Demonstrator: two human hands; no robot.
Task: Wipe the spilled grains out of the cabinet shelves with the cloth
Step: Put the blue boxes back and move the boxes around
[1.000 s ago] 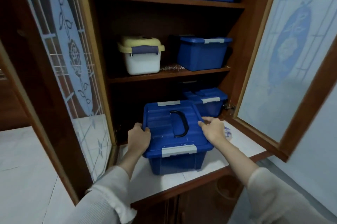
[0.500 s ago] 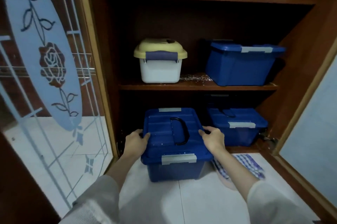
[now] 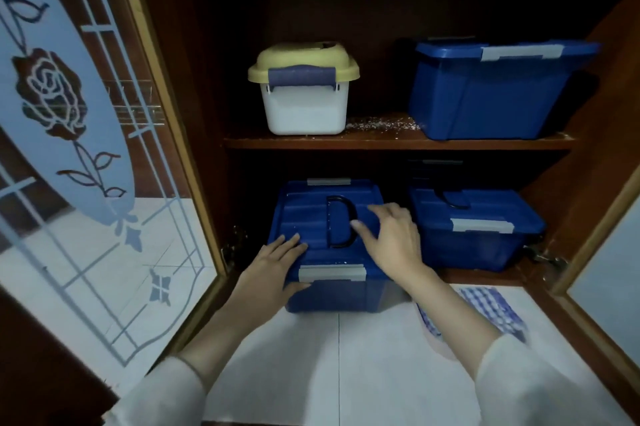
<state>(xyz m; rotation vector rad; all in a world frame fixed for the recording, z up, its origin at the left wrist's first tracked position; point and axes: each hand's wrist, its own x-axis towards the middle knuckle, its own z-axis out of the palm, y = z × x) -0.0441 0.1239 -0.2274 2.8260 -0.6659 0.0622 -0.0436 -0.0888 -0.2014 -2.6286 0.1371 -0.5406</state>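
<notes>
The left hand (image 3: 273, 269) is laid on the front left corner of the box (image 3: 332, 297): its fingers lie nearly straight on the lid (image 3: 304, 214) while the thumb is tucked under the rim, so the corner is pinched. The right hand (image 3: 391, 242) is held open with fingers spread over the lid, just beside the black D-shaped handle (image 3: 354, 214); whether it touches cannot be told. The box is stood half out of the lower compartment, on the white tiled counter (image 3: 346, 363), with bare tile before it. A second box (image 3: 474, 238) is set close on its right. The checked cloth (image 3: 498, 311) is left crumpled on the counter, partly hidden by the right forearm. The grains (image 3: 381, 122) are strewn on the wooden shelf (image 3: 381, 142) above, between a white tub (image 3: 304, 110) and a blue bin (image 3: 485, 96). All containers are of smooth plastic.
</notes>
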